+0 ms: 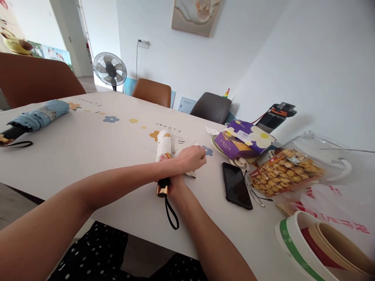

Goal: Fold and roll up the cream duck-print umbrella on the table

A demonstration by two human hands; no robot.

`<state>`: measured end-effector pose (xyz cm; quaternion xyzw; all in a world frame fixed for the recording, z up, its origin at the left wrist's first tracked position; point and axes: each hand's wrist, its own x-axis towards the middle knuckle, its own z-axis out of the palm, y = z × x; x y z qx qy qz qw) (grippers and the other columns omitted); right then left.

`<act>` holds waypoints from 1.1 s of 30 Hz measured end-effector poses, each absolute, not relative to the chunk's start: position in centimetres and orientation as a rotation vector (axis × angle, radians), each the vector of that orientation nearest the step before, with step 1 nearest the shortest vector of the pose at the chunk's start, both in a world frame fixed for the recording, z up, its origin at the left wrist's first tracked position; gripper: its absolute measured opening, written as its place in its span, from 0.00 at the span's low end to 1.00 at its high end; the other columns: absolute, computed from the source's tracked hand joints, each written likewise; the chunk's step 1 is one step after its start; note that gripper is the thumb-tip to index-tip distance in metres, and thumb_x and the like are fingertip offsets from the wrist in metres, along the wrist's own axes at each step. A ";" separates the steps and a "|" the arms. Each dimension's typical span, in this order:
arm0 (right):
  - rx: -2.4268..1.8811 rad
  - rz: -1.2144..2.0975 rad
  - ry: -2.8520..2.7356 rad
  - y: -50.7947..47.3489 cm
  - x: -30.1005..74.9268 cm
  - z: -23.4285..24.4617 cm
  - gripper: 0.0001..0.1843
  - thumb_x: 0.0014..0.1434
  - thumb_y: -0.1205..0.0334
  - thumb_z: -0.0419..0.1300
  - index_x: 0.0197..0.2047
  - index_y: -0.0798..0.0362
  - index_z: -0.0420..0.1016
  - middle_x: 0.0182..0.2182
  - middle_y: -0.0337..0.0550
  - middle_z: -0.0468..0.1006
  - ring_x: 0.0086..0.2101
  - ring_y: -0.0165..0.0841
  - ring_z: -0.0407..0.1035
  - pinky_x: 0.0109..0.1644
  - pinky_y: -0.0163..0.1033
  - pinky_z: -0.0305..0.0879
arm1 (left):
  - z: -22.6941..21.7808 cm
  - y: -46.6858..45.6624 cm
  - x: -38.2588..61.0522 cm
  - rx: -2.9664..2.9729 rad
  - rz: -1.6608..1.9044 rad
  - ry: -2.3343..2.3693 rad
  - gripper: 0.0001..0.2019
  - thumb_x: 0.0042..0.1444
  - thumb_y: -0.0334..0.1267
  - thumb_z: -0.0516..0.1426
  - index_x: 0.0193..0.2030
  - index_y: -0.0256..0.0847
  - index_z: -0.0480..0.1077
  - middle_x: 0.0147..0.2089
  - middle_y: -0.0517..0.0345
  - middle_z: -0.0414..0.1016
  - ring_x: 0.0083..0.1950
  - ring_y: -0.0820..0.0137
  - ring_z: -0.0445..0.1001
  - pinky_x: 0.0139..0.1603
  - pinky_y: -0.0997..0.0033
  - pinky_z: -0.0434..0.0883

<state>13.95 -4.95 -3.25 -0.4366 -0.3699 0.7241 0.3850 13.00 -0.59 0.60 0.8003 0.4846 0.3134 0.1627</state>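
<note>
A folded umbrella (164, 141), white with small printed pictures, lies on the table with its black and gold handle (162, 190) towards me. A black wrist strap (172, 218) hangs from the handle. My forearms cross, the left over the right. My right hand (172, 180) is mostly hidden under the left forearm; a fingertip shows against the umbrella, closed around its lower part. Further right, my left hand (193, 158) is in a fist. White printed cloth (191, 174) shows above and below this fist; whether it joins the umbrella is hidden.
At the left lies a blue folded umbrella (49, 114). To the right are a black phone (236, 185), glasses (254, 193), a purple tissue pack (249, 136), a clear snack container (290, 168) and a white-and-green tub (295, 242). Chairs and a fan (110, 70) stand beyond the table (123, 156).
</note>
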 end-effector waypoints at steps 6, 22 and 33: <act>-0.928 2.132 -0.681 -5.4 14.1 -2.7 0.06 0.54 0.63 0.54 0.28 0.53 0.59 0.16 0.31 0.58 0.15 0.22 0.53 0.16 0.29 0.54 | 2.3 -1.7 10.0 1.740 1.439 1.413 0.08 0.52 0.42 0.53 0.29 0.41 0.65 0.31 0.59 0.69 0.31 0.73 0.67 0.33 0.71 0.66; -0.966 2.105 -0.612 -4.6 15.3 -2.2 0.14 0.48 0.54 0.63 0.31 0.53 0.63 0.22 0.34 0.67 0.14 0.20 0.54 0.14 0.28 0.54 | -0.1 -3.5 -0.8 1.177 1.598 1.541 0.05 0.41 0.32 0.52 0.25 0.38 0.69 0.19 0.64 0.61 0.18 0.79 0.59 0.19 0.77 0.59; -1.153 1.830 -0.744 -4.0 15.9 -1.9 0.20 0.47 0.45 0.61 0.28 0.53 0.63 0.18 0.33 0.65 0.13 0.21 0.54 0.12 0.30 0.54 | -2.2 -3.0 -0.5 1.286 1.355 1.657 0.06 0.41 0.35 0.51 0.24 0.40 0.69 0.18 0.65 0.60 0.20 0.76 0.58 0.22 0.76 0.59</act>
